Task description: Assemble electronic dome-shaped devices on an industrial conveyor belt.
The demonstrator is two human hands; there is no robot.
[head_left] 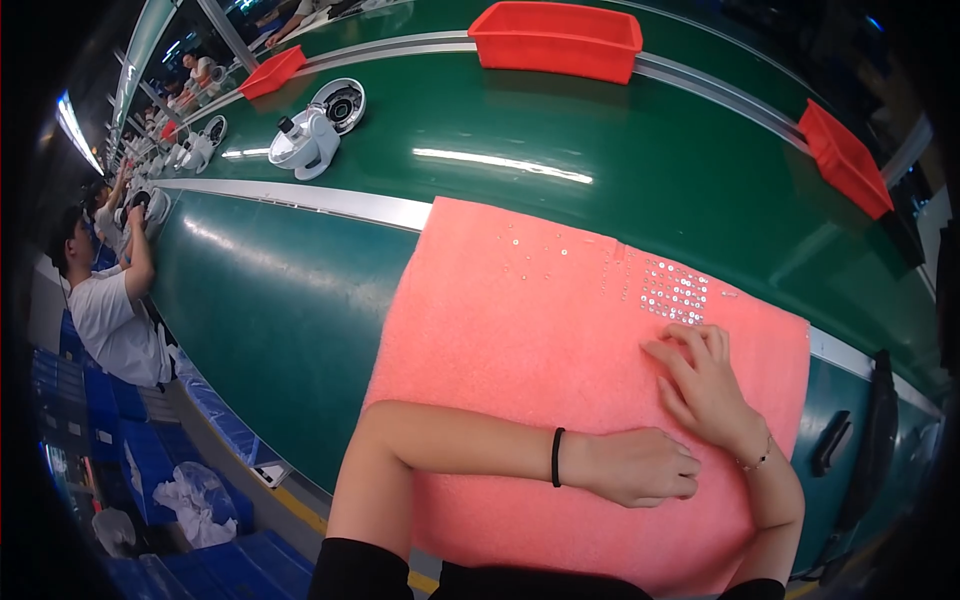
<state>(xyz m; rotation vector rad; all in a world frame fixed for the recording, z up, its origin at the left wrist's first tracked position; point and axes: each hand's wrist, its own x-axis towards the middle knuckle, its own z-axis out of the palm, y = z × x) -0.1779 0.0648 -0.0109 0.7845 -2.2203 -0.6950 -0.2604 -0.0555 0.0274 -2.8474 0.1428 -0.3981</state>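
A pink towel (500, 330) lies across the bench in front of me. Toward its far right, small shiny metal pieces, screw-like or washer-like, form a tight grid (674, 291); a few loose metal pieces (564, 252) are scattered to the left. My right hand (705, 385) rests just below the grid, fingers apart and bent, fingertips close to the lowest row, nothing seen in them. My left hand (640, 468), with a black band on its wrist, lies on the towel below the right one. Its fingers are curled in, and anything inside them is hidden.
Beyond the towel runs a green conveyor (480, 130) carrying a white appliance part (308, 140) with a round dark-centred bowl. Red bins (556, 40) stand along its far side. A co-worker (115, 300) sits at the left. A black object (831, 443) lies right of the towel.
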